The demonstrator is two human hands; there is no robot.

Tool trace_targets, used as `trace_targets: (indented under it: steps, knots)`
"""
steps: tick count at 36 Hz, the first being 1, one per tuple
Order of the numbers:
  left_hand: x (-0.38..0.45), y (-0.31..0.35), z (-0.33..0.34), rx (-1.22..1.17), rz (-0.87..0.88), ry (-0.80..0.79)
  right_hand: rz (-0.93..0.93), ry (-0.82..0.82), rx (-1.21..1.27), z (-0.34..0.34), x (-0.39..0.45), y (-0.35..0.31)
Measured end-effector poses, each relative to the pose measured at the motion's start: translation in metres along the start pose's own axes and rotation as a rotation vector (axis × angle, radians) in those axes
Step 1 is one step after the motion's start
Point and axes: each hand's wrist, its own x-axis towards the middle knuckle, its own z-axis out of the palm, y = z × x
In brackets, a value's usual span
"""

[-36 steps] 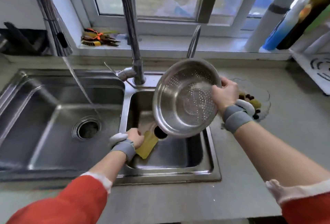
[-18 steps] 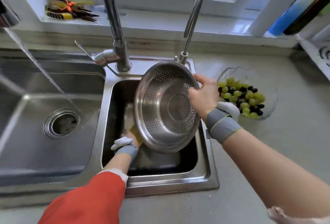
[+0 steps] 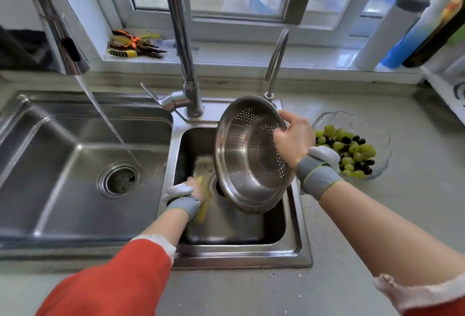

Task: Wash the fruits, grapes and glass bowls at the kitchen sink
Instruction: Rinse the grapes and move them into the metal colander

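Holding the tilted colander (image 3: 249, 162) by its rim, the right hand (image 3: 293, 139) is nearest the grapes (image 3: 348, 150), just beyond its wrist in the glass bowl (image 3: 382, 139), while the left hand (image 3: 195, 189) grips a yellow sponge (image 3: 202, 211).

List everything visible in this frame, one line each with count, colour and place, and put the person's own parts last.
colander: 1, steel, held tilted over the small right basin
sponge: 1, yellow, in the small basin under the left hand
sink: 1, steel, two basins, large on the left
tap: 1, chrome, behind the basins, water running into the large basin
small tap: 1, chrome, behind the colander
glass bowl: 1, clear, on the counter right of the sink
grapes: many, green and dark, in the glass bowl
pliers: several, orange, yellow and dark, on the windowsill
left hand: on the sponge, grey wristband
right hand: fingers grip the colander rim, grey wristband
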Motion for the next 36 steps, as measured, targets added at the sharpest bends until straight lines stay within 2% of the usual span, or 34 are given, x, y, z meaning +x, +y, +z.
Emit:
trace_targets:
  steps: [4,6,12,16,25,33,36]
  knots:
    - [-0.023,-0.01,-0.045,-0.058,0.043,0.078,-0.032,-0.044,-0.118,-0.003,-0.013,-0.014]
    - [-0.029,-0.014,-0.063,-0.111,0.085,0.099,0.012,-0.066,-0.137,0.0,-0.017,-0.009]
    - [-0.043,-0.061,-0.103,-0.382,-0.005,0.282,0.161,-0.092,0.006,0.002,-0.021,-0.004]
    - [-0.044,-0.089,-0.113,-0.404,-0.092,0.336,0.173,-0.102,0.031,0.008,-0.02,-0.008]
    - [-0.02,-0.129,-0.087,-0.309,-0.133,0.266,0.178,-0.211,-0.149,0.068,-0.047,-0.006]
    - [0.031,-0.163,-0.071,-0.196,-0.12,0.092,0.393,-0.12,-0.318,0.096,-0.055,0.006]
    - [0.041,-0.164,-0.059,-0.144,-0.062,0.023,0.392,-0.095,-0.368,0.098,-0.056,0.002]
